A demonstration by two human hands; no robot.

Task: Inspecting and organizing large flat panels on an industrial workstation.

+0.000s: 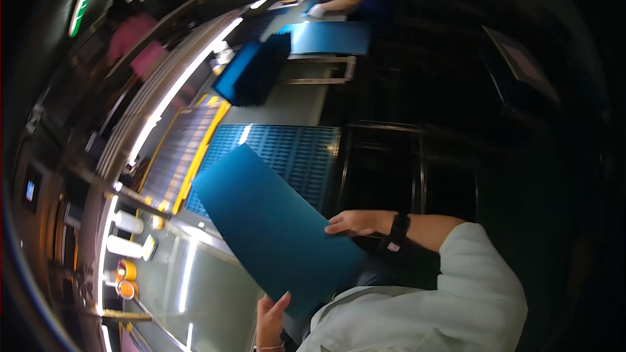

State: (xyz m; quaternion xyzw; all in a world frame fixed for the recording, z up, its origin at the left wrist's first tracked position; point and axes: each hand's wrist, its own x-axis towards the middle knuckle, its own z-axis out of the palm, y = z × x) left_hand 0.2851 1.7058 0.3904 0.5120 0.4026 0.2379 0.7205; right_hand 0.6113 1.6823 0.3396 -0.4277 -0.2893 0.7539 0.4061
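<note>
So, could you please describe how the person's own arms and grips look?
The right grip is ungloved; its wrist wears a wide black strap with a small pale patch. A loose, pale grey-white fabric sleeve ends near the right elbow. The left grip is also ungloved, with a thin, pale wristband. No left sleeve can be made out.

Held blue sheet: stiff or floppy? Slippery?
The blue sheet is probably fairly stiff: its long edges look straight, without obvious sag. Likely light for its size, since it looks thin. Maybe slippery; its face looks smooth.
</note>
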